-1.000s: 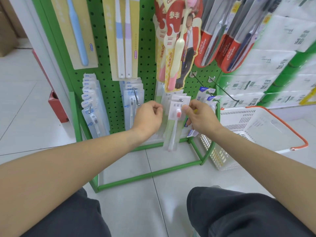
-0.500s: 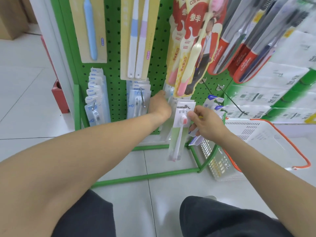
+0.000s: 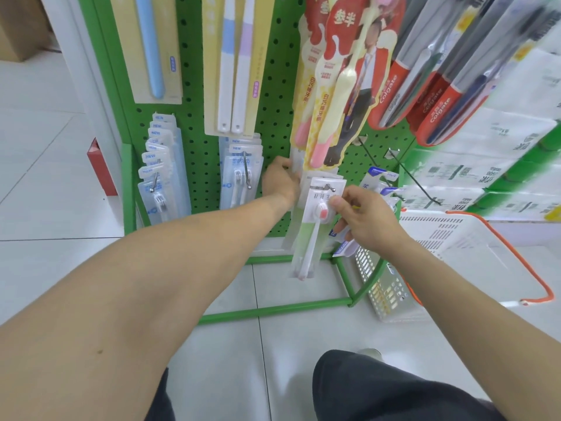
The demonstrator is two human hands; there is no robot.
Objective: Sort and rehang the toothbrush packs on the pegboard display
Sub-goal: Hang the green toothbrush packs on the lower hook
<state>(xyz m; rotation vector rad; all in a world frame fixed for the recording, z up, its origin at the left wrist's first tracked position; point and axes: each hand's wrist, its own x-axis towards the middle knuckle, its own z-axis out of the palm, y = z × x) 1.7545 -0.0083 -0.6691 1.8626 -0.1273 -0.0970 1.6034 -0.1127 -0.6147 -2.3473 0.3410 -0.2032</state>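
A green pegboard (image 3: 194, 147) holds rows of toothbrush packs. On a low middle hook (image 3: 329, 187) hangs a clear pack with a pink-headed toothbrush (image 3: 317, 205), in front of several similar clear packs. My right hand (image 3: 367, 223) pinches this front pack at its right edge with the thumb. Blue-and-white packs (image 3: 344, 249) stick out under that hand's fingers. My left hand (image 3: 280, 183) reaches to the clear packs behind, fingers curled round their left edge and partly hidden.
Two bare hooks (image 3: 370, 156) jut out to the right of the packs. A white basket (image 3: 455, 238) with an orange handle stands on the floor at the right. Pale blue packs (image 3: 161, 177) hang at the left, Colgate packs (image 3: 394, 95) above right. The green base frame (image 3: 273, 311) lies below.
My left hand has moved up and back from beside the front pack to the packs behind it. My right hand stays on the front pack. The view has drawn nearer to the board.
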